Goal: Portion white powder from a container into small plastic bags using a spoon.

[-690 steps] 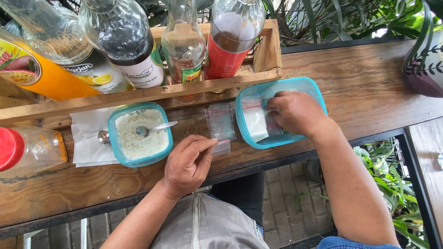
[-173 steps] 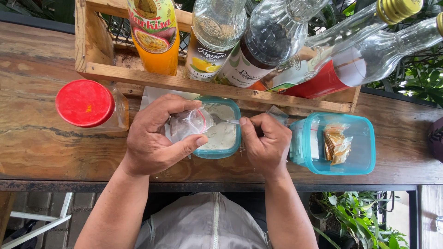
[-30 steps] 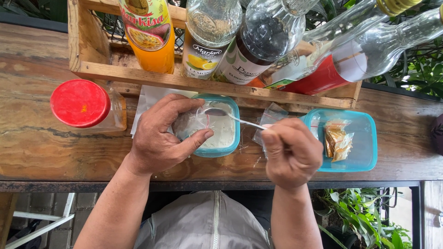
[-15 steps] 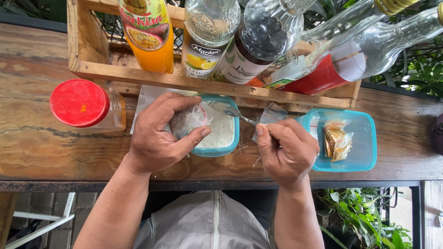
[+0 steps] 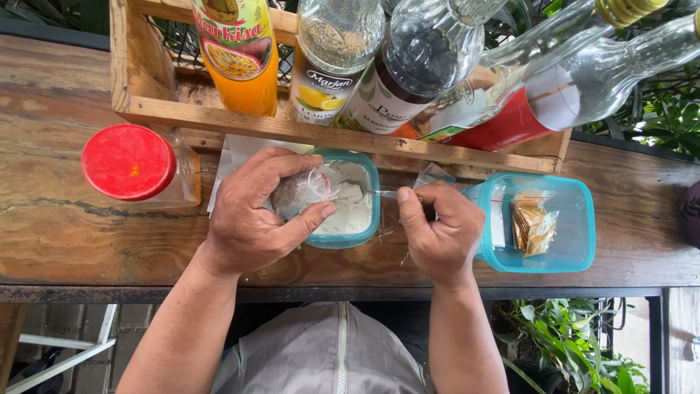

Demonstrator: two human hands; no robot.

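Note:
My left hand (image 5: 251, 219) grips a small clear plastic bag (image 5: 300, 191) with white powder in it, held over the left rim of a teal container (image 5: 368, 219) of white powder. My right hand (image 5: 436, 233) pinches the handle of a metal spoon (image 5: 368, 192), whose bowl reaches into the powder beside the bag's mouth. A second teal container (image 5: 576, 241) to the right holds small filled packets (image 5: 532, 222).
A wooden crate (image 5: 138, 80) at the back carries several bottles, among them an orange one (image 5: 237, 51). A red-lidded jar (image 5: 131, 164) stands at the left on the wooden counter (image 5: 65, 241). White paper lies under the powder container. Plants grow at the right.
My right hand has drawn in toward the powder container, bringing the spoon down from a raised tilt to the powder. The left hand keeps the bag in place.

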